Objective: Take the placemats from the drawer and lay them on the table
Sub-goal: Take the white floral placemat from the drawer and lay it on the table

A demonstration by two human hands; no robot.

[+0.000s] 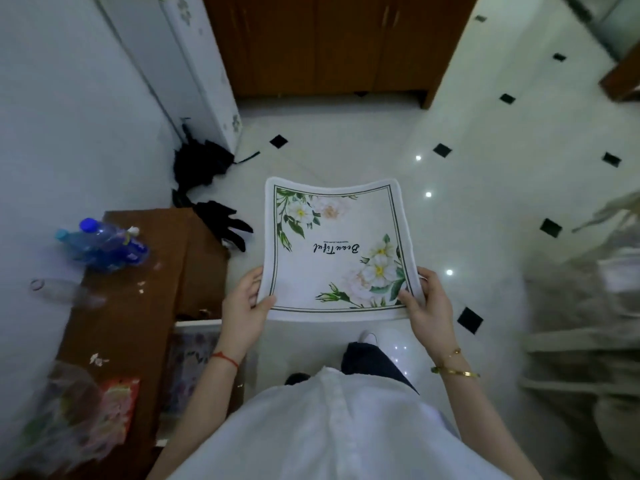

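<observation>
While both hands gripped its near corners, the floral placemat (334,249) hung flat above the tiled floor (485,140). Left hand (244,303) and right hand (427,306) each pinched an edge.

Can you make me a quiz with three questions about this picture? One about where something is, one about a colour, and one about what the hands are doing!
1. Where is the clear plastic bottle with the blue cap?
A. On the brown wooden cabinet top at the left
B. On the tiled floor
C. On the placemat

2. What colour are the small diamond shapes in the white tiled floor?
A. Red
B. Black
C. Yellow

3. How is the square white placemat with printed flowers being handled?
A. Lying flat on a table
B. Rolled up under one arm
C. Held in the air by both hands

Answers:
1 A, the bottle lies on the brown wooden cabinet top.
2 B, every diamond is black.
3 C, the left hand and the right hand grip its near corners above the floor.
</observation>
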